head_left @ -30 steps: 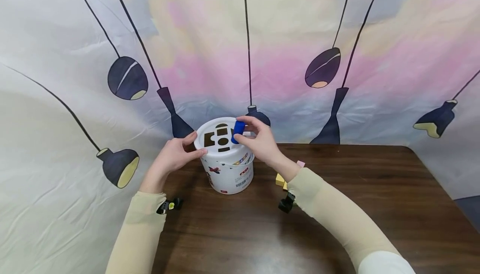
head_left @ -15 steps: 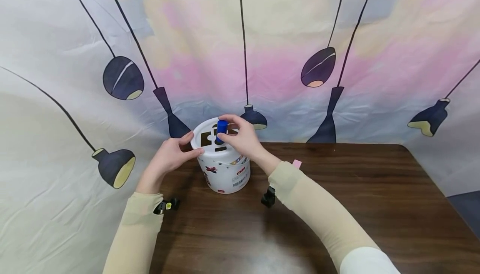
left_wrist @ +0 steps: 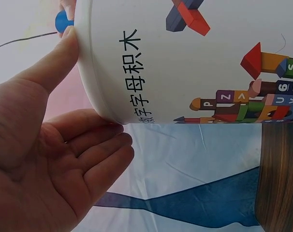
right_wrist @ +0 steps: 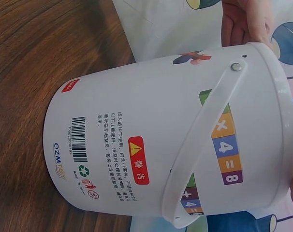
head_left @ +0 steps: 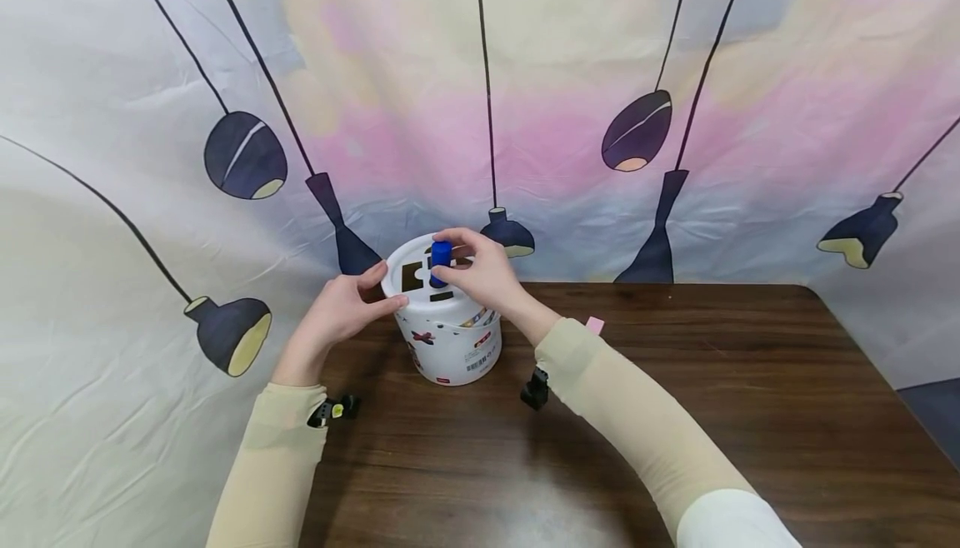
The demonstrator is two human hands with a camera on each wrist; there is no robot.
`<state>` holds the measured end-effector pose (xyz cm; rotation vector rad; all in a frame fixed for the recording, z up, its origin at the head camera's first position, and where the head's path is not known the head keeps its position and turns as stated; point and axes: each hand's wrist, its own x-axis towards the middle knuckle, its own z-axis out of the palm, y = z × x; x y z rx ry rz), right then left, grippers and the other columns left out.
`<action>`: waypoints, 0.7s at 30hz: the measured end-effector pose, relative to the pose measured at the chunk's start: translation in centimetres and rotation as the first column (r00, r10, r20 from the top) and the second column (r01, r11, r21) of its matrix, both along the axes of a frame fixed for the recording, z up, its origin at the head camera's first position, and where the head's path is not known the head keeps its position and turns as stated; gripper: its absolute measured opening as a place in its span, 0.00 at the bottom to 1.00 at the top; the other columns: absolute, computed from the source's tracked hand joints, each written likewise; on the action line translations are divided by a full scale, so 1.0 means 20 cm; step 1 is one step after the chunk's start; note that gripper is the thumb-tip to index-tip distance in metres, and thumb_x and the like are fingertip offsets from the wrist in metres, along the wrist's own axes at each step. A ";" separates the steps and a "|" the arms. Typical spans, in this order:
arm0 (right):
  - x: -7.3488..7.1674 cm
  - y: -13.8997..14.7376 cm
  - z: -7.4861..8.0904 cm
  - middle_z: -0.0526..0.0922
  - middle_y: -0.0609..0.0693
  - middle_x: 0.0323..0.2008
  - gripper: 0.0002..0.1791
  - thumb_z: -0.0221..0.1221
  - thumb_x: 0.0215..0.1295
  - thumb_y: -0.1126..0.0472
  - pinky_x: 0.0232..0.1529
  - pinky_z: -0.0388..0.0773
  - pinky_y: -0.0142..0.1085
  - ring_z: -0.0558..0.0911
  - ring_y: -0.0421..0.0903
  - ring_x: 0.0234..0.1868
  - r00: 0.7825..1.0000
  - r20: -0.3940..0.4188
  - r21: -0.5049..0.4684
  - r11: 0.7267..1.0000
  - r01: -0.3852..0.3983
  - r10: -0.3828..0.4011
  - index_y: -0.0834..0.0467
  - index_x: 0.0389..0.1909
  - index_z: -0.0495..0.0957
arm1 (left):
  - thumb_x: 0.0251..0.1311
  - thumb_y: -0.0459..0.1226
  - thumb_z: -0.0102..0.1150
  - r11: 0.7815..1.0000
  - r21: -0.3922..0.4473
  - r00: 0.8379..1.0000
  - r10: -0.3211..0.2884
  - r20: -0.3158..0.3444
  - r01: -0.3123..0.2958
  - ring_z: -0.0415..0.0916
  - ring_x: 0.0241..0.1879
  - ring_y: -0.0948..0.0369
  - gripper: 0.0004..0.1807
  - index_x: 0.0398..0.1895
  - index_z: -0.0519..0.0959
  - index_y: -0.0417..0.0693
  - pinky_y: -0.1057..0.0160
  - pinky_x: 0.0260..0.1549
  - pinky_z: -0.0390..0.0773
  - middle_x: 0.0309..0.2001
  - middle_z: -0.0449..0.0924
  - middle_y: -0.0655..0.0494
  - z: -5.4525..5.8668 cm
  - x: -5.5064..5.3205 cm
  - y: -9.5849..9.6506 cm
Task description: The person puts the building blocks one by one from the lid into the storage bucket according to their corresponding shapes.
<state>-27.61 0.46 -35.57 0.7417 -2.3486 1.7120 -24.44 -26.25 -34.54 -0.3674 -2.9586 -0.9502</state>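
In the head view, a white bucket (head_left: 450, 352) stands upright on the table, its white lid (head_left: 418, 301) cut with several shaped holes. My right hand (head_left: 486, 271) pinches a blue cylinder-shaped block (head_left: 442, 253) between thumb and fingers. The block is upright over the middle of the lid, and its lower end is at the round hole there; how deep it sits I cannot tell. My left hand (head_left: 339, 313) rests on the lid's left rim, thumb and index finger spread along it. In the left wrist view its other fingers (left_wrist: 110, 164) lie loosely by the bucket's side.
A pink block (head_left: 595, 326) shows beside the right sleeve on the brown wooden table (head_left: 712, 381). The bucket's white handle (right_wrist: 194, 145) hangs down its side. Behind the table hangs a cloth (head_left: 570, 148) painted with lamps.
My right hand has carried the blue block left, from the lid's right edge to its middle, and slightly down. The yellow blocks have become hidden by the right arm. My left hand stays on the rim.
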 end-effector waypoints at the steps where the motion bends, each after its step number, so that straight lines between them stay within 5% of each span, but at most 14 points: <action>1: 0.00 0.00 0.00 0.85 0.47 0.59 0.27 0.73 0.69 0.58 0.52 0.86 0.40 0.85 0.45 0.56 1.000 -0.001 0.007 1.000 0.002 -0.002 0.50 0.68 0.81 | 0.67 0.60 0.70 1.000 0.000 1.000 -0.001 -0.002 0.001 0.61 0.78 0.43 0.50 0.83 0.62 0.45 0.39 0.73 0.65 0.78 0.64 0.46 0.00 0.00 0.00; 21: -0.01 -0.02 -0.01 0.83 0.52 0.61 0.28 0.74 0.68 0.62 0.53 0.86 0.35 0.86 0.48 0.55 0.999 -0.046 0.084 0.996 0.007 -0.003 0.55 0.68 0.80 | 0.67 0.60 0.70 1.000 0.004 1.000 0.004 -0.003 -0.004 0.61 0.78 0.43 0.49 0.83 0.62 0.45 0.38 0.74 0.65 0.78 0.64 0.46 0.00 0.00 0.01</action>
